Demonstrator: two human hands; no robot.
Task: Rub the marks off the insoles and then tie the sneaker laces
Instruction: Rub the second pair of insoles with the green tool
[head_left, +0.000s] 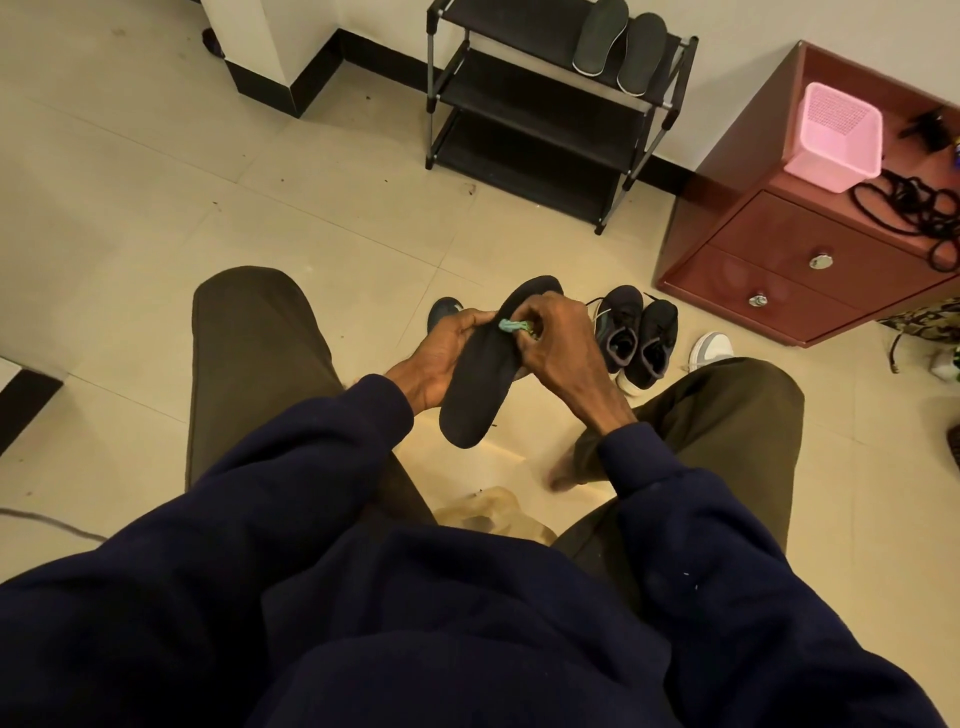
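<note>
While my left hand (441, 358) grips the insole (480, 384) from underneath, my right hand (561, 343) pinches a teal cloth (511, 326) against its upper half. Rubbing looks underway, I'd say. The sneakers (639, 338) sit on the floor just beyond; laces not yet tied.

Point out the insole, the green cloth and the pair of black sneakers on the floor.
insole (475, 387): head view, bare middle of its dark surface.
green cloth (511, 326): head view, bunched part pressed on the insole.
black sneakers (658, 318): head view, upper of the shoe on the picture's right.
</note>
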